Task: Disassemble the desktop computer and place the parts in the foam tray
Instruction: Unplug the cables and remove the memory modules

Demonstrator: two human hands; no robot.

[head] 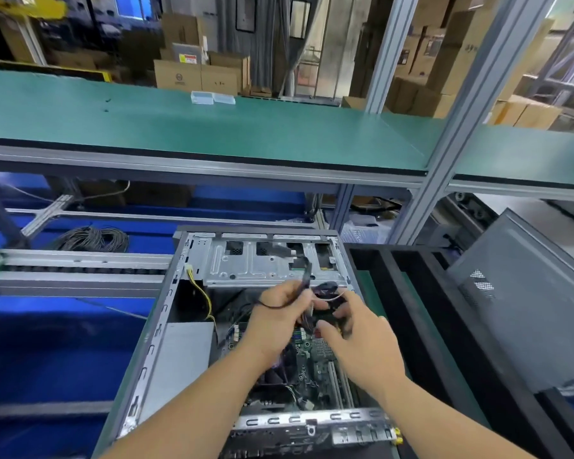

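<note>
- near edge: one open desktop computer case [166, 326] lies on its side, its long axis running away from the person, with the motherboard [312, 362] exposed inside.
- above the board, two hands meet at the case's middle: the left hand [280, 313] is closed around a black cable [304, 279], and the right hand [358, 336] pinches a dark connector bundle [328, 293]; the exact plug is blurred.
- the cable rises from the hands to the drive cage [262, 260] just beyond, so i judge the pull must come back toward the person.
- the black foam tray [395, 293] lies just right of the case, nearer the right hand.
- one grey side panel [517, 309] leans further right.
- far: one green tabletop [212, 127] carries two small clear boxes [212, 97].
</note>
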